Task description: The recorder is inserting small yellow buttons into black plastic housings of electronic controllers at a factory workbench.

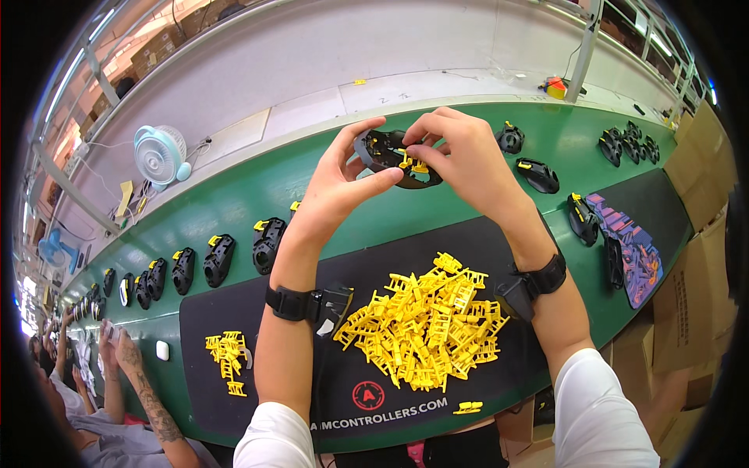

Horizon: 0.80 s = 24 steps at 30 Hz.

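Above the far part of the bench, my left hand (337, 183) grips a black computer mouse shell (373, 150) by its side, thumb along the near edge and fingers behind. The shell is tilted so that its hollow inside shows. My right hand (468, 160) is closed in a pinch at the shell's right end, on a small yellow plastic part (419, 166) lying in the opening. The fingertips partly cover this part, so how far it is seated cannot be seen. Below my hands, a big heap of yellow ladder-shaped plastic parts (429, 327) lies on the black mat (289, 405).
A smaller yellow pile (226, 355) lies left. Black mouse shells (220, 261) with yellow parts line the green bench (312, 148); more stand at right by a patterned pad (628, 249). A fan (160, 156) stands far left. A co-worker's tattooed arm (152, 398) reaches in at lower left.
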Each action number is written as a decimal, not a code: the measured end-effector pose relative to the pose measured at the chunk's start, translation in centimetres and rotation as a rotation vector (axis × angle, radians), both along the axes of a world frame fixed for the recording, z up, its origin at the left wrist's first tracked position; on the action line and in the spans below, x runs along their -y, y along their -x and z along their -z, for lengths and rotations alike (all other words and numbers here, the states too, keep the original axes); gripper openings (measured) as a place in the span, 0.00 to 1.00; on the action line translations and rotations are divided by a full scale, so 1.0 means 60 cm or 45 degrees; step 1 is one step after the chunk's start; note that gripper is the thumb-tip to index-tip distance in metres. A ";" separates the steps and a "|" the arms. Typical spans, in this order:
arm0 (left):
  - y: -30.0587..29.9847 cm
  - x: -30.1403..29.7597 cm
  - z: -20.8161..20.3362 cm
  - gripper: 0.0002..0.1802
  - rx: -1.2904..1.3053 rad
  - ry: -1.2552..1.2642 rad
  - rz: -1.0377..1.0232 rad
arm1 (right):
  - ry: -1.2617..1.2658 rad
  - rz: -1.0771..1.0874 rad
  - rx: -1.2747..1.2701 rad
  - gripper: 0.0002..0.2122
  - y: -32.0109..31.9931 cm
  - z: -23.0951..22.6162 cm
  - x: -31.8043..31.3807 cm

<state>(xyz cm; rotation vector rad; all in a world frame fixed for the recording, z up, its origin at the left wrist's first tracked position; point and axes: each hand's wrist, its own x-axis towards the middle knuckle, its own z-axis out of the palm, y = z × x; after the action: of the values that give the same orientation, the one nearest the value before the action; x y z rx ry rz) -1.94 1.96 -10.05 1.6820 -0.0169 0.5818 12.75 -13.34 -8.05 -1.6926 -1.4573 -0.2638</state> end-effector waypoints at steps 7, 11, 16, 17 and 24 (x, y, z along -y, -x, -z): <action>-0.004 -0.009 0.006 0.37 0.047 0.023 -0.025 | 0.060 -0.091 -0.129 0.09 0.003 -0.007 0.007; -0.009 -0.013 0.013 0.38 0.083 0.042 -0.005 | 0.161 -0.088 -0.192 0.10 0.002 -0.009 0.010; -0.006 -0.003 0.009 0.39 0.099 0.060 -0.032 | -0.066 -0.016 -0.195 0.07 0.004 -0.015 0.009; -0.007 -0.004 0.010 0.39 0.100 0.082 -0.005 | -0.066 -0.020 -0.194 0.07 0.004 -0.016 0.010; -0.010 -0.004 0.006 0.40 0.183 0.058 -0.032 | 0.113 0.038 0.037 0.06 -0.005 -0.010 0.014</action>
<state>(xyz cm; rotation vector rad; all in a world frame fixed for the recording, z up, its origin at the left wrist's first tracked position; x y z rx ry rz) -1.35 2.20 -10.44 1.5956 -0.0857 0.7158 13.07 -14.18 -7.46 -1.7897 -1.4857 -0.2441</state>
